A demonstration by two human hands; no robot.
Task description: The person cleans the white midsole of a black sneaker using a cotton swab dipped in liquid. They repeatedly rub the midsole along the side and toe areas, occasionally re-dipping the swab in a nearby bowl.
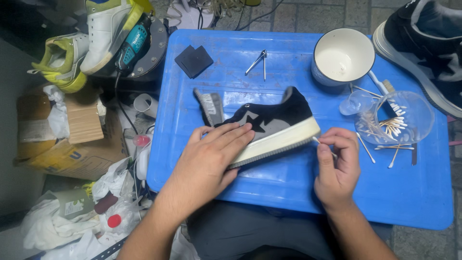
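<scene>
A black and grey sneaker (274, 120) with a cream sole lies on its side on a blue plastic lid (288, 183) across my lap. My left hand (211, 159) presses flat on its upper, fingers spread. My right hand (337, 163) pinches a cotton swab (317, 141) whose white tip touches the sole's edge near the heel.
A white bowl (342, 57), a clear tub of cotton swabs (394, 118), a brush (208, 107), a black sponge (193, 60) and metal tweezers (257, 61) sit on the lid. Another black sneaker (423, 43) lies at top right. Shoes, a drill, boxes and rags crowd the left floor.
</scene>
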